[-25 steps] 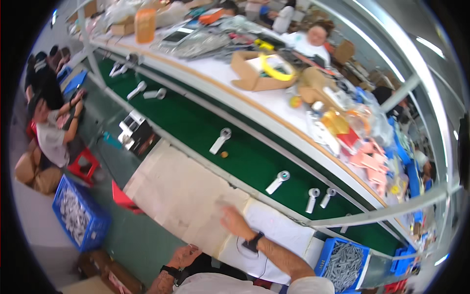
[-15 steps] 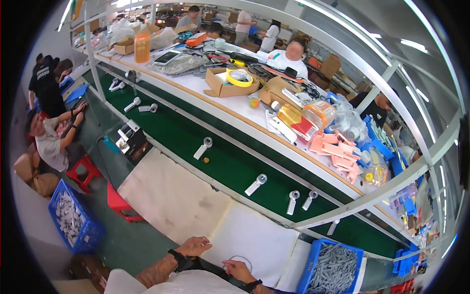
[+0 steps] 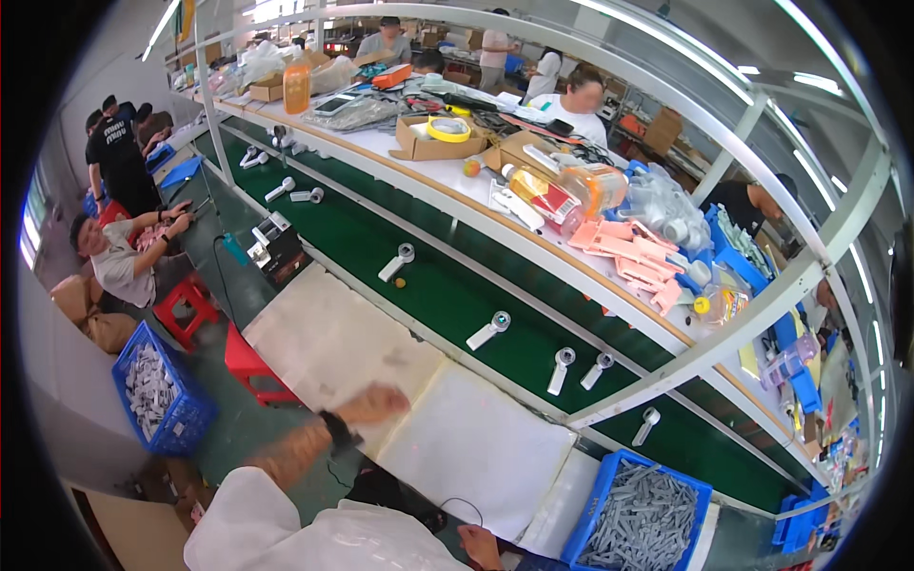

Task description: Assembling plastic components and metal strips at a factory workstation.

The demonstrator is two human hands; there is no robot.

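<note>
My left hand (image 3: 376,403) is over the seam between the brownish and white sheets on the bench. Motion blurs its fingers, and no held thing shows in it. Low in the picture, my right hand (image 3: 479,545) is at the near edge of the white sheet (image 3: 490,438), close to a thin dark cable (image 3: 466,502). Its fingers are partly hidden, so I cannot make out whether they hold anything. Right of this hand stands a blue crate (image 3: 589,514) full of grey plastic parts (image 3: 640,521).
Beyond the bench, several white handheld fans (image 3: 488,330) lie on a green conveyor belt (image 3: 433,309). A shelf above holds bottles, boxes and pink parts (image 3: 628,252). A slanting white frame bar (image 3: 666,383) crosses at right. A red stool (image 3: 249,366) and a seated person are at left.
The view has shifted a little. My left hand has lifted and is now blurred, while my right hand has drawn back toward the lower edge.
</note>
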